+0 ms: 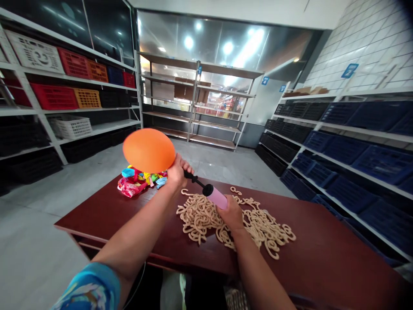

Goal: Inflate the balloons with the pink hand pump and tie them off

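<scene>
An inflated orange balloon [148, 150] sits at the nozzle end of a hand pump [218, 198] with a pink barrel and black fittings. My left hand [177, 172] is closed where the balloon's neck meets the pump; the neck itself is hidden by the fingers. Around the pink barrel my right hand [231, 213] is wrapped, with a length of black rod showing between the two hands. Below the pump, a heap of tan, curly rope-like pieces [198, 217] spreads over the dark red table [322, 245]. Several uninflated balloons [132, 186] in mixed colours lie beneath the orange one, partly in a pink wrapper.
Left of the table stands a white shelf [93, 128] with red, orange, white and black crates. A metal rack [195, 97] is at the back. Along the right, shelves hold dark blue crates [374, 161]. Grey floor [35, 219] surrounds the table.
</scene>
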Demonstrator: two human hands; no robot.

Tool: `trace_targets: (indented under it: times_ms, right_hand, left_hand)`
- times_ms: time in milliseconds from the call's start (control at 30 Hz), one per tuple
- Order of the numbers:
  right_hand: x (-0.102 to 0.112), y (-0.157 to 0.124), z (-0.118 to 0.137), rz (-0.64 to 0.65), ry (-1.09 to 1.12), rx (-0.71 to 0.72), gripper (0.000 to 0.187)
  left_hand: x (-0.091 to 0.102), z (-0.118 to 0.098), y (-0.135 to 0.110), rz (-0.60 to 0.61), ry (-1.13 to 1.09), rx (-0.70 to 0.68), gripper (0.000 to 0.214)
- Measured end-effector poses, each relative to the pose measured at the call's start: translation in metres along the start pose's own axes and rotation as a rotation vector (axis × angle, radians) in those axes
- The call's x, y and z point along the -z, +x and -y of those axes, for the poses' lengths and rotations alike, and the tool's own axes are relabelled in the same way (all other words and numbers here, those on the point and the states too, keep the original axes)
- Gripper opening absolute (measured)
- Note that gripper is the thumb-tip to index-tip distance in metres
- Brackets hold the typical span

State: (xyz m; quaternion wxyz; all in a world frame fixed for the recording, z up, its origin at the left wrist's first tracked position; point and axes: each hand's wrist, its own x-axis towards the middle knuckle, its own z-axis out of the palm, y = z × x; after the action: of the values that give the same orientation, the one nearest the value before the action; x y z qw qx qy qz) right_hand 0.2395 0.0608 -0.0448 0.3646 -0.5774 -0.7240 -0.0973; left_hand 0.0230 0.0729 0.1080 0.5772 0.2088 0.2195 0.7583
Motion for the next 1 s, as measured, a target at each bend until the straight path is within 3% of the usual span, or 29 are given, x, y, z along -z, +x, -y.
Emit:
trace_targets:
  times_ms: [133, 233, 300, 533, 667, 800, 1000]
  right_hand:
    - [-0.001, 0.003, -0.004, -0.022, 0.028, -0.036, 0.034]
    - [-0.003, 0.002, -0.005, -0.012, 0.032, -0.049, 0.033]
    - [-0.003, 0.001, -0.006, 0.006, 0.016, -0.057, 0.031]
    - [-0.001, -0.002, -0.003, 0.058, -0.01, -0.005, 0.028]
    - [-0.002, -0.003, 0.002, 0.038, -0.028, 0.018, 0.026]
    - [-0.002, -0.002, 0.002, -0.007, -0.025, 0.038, 0.03]
    - [-0.001, 0.001, -0.003, -0.038, 0.025, 0.026, 0.032]
  left_hand:
    - [-0.008, -0.047, 0.005, 0.03, 0.0, -0.074, 0.05]
    - [-0.009, -0.05, 0.008, 0.025, -0.006, -0.095, 0.05]
    - [-0.006, -0.034, 0.008, 0.001, -0.008, -0.067, 0.049]
    - [0.006, 0.05, -0.002, -0.071, 0.03, 0.086, 0.048]
    - [0.008, 0.065, -0.008, -0.055, 0.04, 0.121, 0.049]
    - [0.004, 0.039, -0.01, -0.042, 0.016, 0.063, 0.05]
    - [-0.003, -0.039, -0.003, -0.028, -0.034, -0.048, 0.048]
